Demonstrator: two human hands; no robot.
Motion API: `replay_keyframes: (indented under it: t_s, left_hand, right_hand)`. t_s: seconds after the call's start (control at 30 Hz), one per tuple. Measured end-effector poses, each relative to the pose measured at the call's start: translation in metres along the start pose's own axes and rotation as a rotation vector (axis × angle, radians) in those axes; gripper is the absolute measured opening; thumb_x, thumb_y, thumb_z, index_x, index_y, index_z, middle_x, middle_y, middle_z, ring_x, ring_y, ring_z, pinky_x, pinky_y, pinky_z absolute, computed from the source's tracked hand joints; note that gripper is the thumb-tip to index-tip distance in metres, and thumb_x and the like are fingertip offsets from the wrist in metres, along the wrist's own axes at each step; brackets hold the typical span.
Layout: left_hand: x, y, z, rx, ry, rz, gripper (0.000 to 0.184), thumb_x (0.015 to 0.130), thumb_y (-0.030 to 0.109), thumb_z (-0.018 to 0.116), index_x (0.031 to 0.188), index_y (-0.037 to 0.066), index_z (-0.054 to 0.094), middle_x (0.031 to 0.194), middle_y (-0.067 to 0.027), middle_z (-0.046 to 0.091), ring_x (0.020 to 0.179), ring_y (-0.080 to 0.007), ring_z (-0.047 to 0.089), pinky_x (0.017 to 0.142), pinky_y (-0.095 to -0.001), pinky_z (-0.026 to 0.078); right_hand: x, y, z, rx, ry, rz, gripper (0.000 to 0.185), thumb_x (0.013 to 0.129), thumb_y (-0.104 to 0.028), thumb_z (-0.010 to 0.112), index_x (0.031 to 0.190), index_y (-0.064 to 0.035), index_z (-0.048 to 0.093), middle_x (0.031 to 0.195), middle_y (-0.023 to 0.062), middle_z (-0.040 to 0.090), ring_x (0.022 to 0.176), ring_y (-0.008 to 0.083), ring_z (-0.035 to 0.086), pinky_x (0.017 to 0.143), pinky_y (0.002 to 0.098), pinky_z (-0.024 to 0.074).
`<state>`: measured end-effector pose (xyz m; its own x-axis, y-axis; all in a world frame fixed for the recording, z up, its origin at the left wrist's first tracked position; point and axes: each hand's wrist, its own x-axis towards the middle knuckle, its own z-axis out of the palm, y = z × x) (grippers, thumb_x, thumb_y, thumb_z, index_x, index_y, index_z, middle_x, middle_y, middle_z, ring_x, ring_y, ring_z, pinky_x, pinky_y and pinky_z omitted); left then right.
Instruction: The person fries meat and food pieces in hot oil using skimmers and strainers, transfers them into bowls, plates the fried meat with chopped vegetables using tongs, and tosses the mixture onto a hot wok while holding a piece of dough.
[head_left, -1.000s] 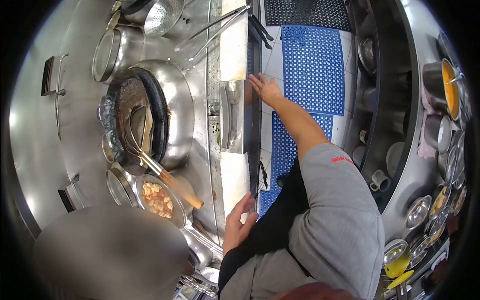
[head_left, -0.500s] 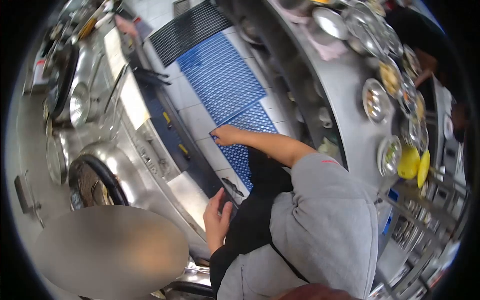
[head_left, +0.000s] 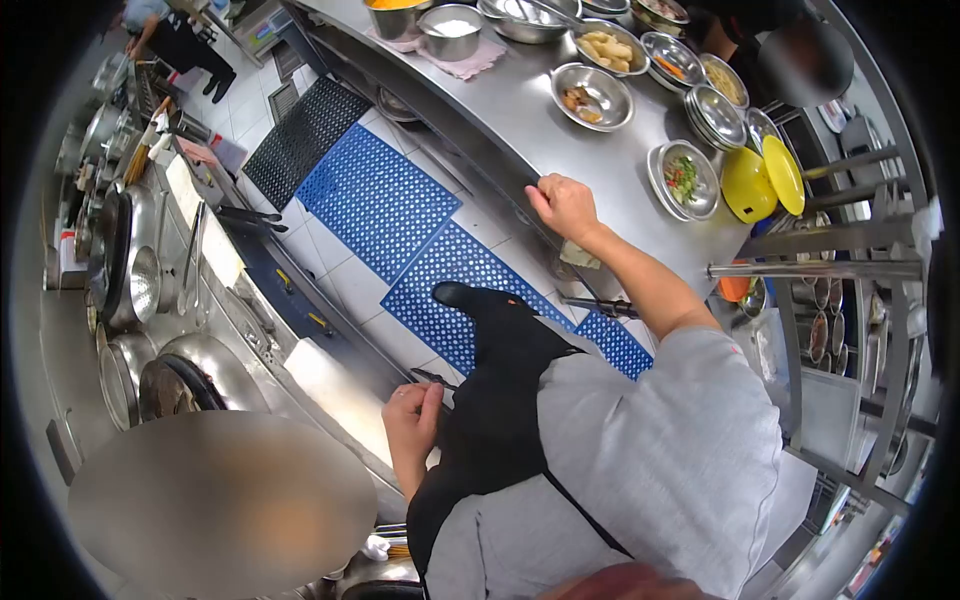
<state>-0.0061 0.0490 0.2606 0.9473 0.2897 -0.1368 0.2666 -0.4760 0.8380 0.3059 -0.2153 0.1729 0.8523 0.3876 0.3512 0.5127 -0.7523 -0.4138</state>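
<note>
My left hand (head_left: 408,418) is near the edge of the stove counter (head_left: 335,388), with fingers curled in and the thumb alongside them. Nothing shows in it. My right hand (head_left: 565,207) is held out over the edge of the steel worktable (head_left: 560,145), fingers folded into a loose fist, with no item visible in it. Closest to that hand on the worktable are a steel bowl of brown pieces (head_left: 592,98) and a bowl of chopped green and red vegetables (head_left: 684,182).
Blue perforated mats (head_left: 380,205) and a black mat (head_left: 305,140) cover the tiled floor. Woks (head_left: 210,365) stand on the left. A yellow pot (head_left: 748,185) sits beside a metal rack (head_left: 845,270). One person (head_left: 175,45) is far back; another (head_left: 735,35) is behind the worktable.
My view has turned toward the worktable. My right hand has moved right, from over the mats to the worktable edge. The left hand's fingers, spread before, are now curled.
</note>
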Motion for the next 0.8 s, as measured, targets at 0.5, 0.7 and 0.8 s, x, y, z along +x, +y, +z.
replay_keyframes:
  t_s: [0.5,0.7,0.8]
  left_hand:
    - [-0.051,0.016,0.004,-0.021,0.116,-0.196,0.024,0.086,0.005,0.066,0.11,0.0,0.063,0.066,0.0015,0.052,0.064,-0.0064,0.049,0.058,-0.0227,0.04]
    - [-0.05,0.011,-0.001,-0.028,0.225,-0.108,0.032,0.085,0.003,0.063,0.117,0.0,0.062,0.069,-0.0056,0.059,0.064,-0.0125,0.057,0.064,-0.0276,0.048]
    - [-0.044,0.008,0.001,-0.05,0.231,-0.083,0.033,0.085,0.002,0.062,0.119,0.0,0.062,0.07,-0.0052,0.058,0.065,-0.0123,0.056,0.065,-0.0274,0.048]
  right_hand:
    - [0.025,0.036,-0.055,0.055,0.079,0.205,0.031,0.088,-0.034,0.063,0.077,-0.0047,0.067,0.065,0.018,0.064,0.064,0.0378,0.063,0.061,0.047,0.0486]
    - [0.035,0.158,-0.174,-0.652,-0.078,0.676,0.027,0.084,-0.019,0.061,0.101,-0.0011,0.07,0.111,0.0218,0.067,0.106,0.0343,0.065,0.087,0.0476,0.0531]
    - [0.006,0.182,-0.211,-0.626,-0.182,0.825,0.027,0.079,-0.014,0.061,0.102,-0.0021,0.07,0.114,0.0237,0.066,0.109,0.0381,0.063,0.09,0.0481,0.0517]
